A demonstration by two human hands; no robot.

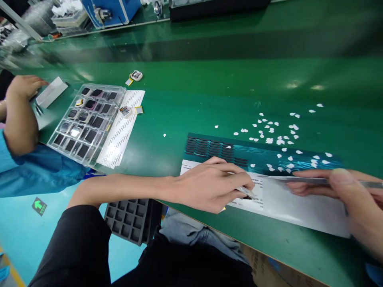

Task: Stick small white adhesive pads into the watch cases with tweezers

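Note:
My left hand [214, 185] has its fingers closed round a small pale part [247, 192] with a dark face, over the printed left end of a white sheet [302, 205]. At the right, my right hand [347, 191] grips thin metal tweezers [311, 180], whose tip points left, close to the fingers of my left hand. Behind the sheet lies a blue-green film strip [257, 153] with rows of dark slim pieces [209, 146] on its left part. Several small white round tabs [269, 140] are scattered on and behind the strip.
A clear compartment tray [86, 123] of dark-faced parts stands at the left on printed sheets [122, 129], small modules [136, 75] beside it. Another person's arm [20, 119] reaches near a white box [52, 92]. Black trays [128, 219] sit below the table edge. A blue device [112, 12] is at the back.

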